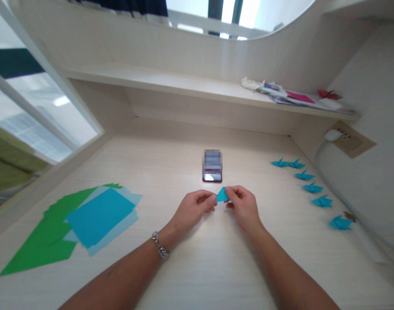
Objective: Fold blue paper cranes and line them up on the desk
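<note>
A small folded piece of blue origami paper (222, 195) is held between my two hands, just in front of the phone. My left hand (197, 206), with a metal bracelet at the wrist, pinches its left corner between thumb and fingers. On the other side, my right hand (244, 206) grips the right edge, thumb on top. Part of the paper is hidden by the right thumb. The phone (212, 176) lies on the desk beyond the hands, its screen partly blurred. Along the right side sit several folded blue paper cranes (312, 187) in a curved row.
Blue paper sheets (102, 217) lie over green sheets (38, 252) at the left. A cable with a white plug (332, 135) runs from the wall socket (352, 140) down the right side. Papers (300, 98) rest on the shelf (171, 84) above the desk's back.
</note>
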A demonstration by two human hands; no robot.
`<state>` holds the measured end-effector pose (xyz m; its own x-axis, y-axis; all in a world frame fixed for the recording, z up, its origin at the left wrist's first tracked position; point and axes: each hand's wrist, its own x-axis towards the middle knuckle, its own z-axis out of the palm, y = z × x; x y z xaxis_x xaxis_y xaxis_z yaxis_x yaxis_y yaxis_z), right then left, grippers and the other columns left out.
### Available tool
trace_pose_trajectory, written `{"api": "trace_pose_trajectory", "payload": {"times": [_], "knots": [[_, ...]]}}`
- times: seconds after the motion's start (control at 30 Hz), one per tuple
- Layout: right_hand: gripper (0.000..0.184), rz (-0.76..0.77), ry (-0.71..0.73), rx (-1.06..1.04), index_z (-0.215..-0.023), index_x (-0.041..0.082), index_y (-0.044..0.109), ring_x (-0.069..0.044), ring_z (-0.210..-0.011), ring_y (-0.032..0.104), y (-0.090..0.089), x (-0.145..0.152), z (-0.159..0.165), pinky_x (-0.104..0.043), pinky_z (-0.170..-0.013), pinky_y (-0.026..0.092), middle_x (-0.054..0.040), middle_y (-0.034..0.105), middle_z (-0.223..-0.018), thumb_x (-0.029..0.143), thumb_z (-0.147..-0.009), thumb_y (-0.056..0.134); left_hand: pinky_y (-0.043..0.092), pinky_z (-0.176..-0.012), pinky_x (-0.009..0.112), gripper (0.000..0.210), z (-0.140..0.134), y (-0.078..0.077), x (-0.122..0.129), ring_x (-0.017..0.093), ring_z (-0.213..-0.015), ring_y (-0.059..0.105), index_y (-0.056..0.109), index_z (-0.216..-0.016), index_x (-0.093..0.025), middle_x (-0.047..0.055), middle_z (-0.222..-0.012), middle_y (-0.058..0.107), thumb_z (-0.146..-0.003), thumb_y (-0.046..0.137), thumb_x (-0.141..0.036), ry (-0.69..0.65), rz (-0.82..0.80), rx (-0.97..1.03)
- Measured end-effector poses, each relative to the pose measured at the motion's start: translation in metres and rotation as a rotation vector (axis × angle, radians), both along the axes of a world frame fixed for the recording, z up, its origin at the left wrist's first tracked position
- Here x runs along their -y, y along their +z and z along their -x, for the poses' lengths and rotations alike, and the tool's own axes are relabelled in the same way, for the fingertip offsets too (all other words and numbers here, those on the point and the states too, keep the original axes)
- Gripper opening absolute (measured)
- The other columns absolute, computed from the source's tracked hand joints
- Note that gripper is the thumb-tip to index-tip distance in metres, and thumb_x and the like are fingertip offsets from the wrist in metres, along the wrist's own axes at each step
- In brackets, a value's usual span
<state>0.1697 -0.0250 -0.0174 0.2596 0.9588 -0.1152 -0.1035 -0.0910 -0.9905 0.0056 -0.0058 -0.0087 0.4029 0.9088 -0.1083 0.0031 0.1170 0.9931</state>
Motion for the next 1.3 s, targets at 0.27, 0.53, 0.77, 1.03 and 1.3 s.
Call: {"api": "trace_pose_trajectory", "payload": {"times": [0.27, 0.53, 0.77, 1.03, 1.3], "knots": [[0.025, 0.006, 0.061, -0.027, -0.076, 0.017, 0.067, -0.012, -0.059, 0.057, 0.0032, 0.0031, 0.0015, -0.023, -0.052, 0.043, -0.0014, 0.064, -0.066, 0.042, -0.073, 0.069, 0.047, -0.060, 0.026, 0.021, 0.0039, -0.0003, -0.0038, 0.014, -0.060, 0.059, 0.065, -0.073, -0.013, 0.004, -0.065, 0.066, -0.082, 0.060, -0.032, 0.065, -0.085, -0.083], [0.026, 0.005, 0.149, 0.031, -0.079, 0.016, 0.066, -0.013, -0.058, 0.058, 0.0030, 0.0015, 0.0014, -0.024, -0.052, 0.044, -0.0014, 0.065, -0.064, 0.040, -0.071, 0.071, 0.050, -0.061, 0.027, 0.020, 0.0058, -0.0048, -0.0068, 0.015, -0.062, 0.062, 0.062, -0.077, -0.014, 0.004, -0.068, 0.067, -0.083, 0.060, -0.033, 0.168, -0.135, -0.121], [0.026, -0.008, 0.140, 0.053, -0.081, 0.016, 0.064, -0.014, -0.055, 0.059, 0.0046, 0.0030, 0.0047, -0.026, -0.052, 0.045, -0.0009, 0.065, -0.062, 0.037, -0.069, 0.072, 0.052, -0.063, 0.027, 0.021, 0.0055, -0.0043, -0.0060, 0.016, -0.066, 0.065, 0.064, -0.081, -0.013, 0.006, -0.072, 0.069, -0.084, 0.061, -0.034, 0.140, -0.069, -0.026], [0.024, -0.001, 0.221, 0.038, -0.081, 0.016, 0.065, -0.015, -0.059, 0.060, 0.0020, 0.0046, 0.0066, -0.025, -0.053, 0.045, -0.0019, 0.066, -0.068, 0.036, -0.069, 0.072, 0.050, -0.057, 0.024, 0.019, 0.0064, 0.0010, -0.0068, 0.013, -0.059, 0.061, 0.068, -0.078, -0.012, 0.004, -0.065, 0.067, -0.080, 0.065, -0.031, 0.163, -0.081, -0.033], [0.025, -0.003, 0.159, 0.072, -0.078, 0.016, 0.067, -0.014, -0.057, 0.058, 0.0027, 0.0036, 0.0070, -0.026, -0.053, 0.047, -0.0026, 0.067, -0.066, 0.039, -0.070, 0.071, 0.052, -0.064, 0.026, 0.022, 0.0040, 0.0021, -0.0044, 0.014, -0.065, 0.064, 0.068, -0.095, -0.013, 0.004, -0.076, 0.070, -0.074, 0.070, -0.023, 0.160, -0.036, 0.103]]}}
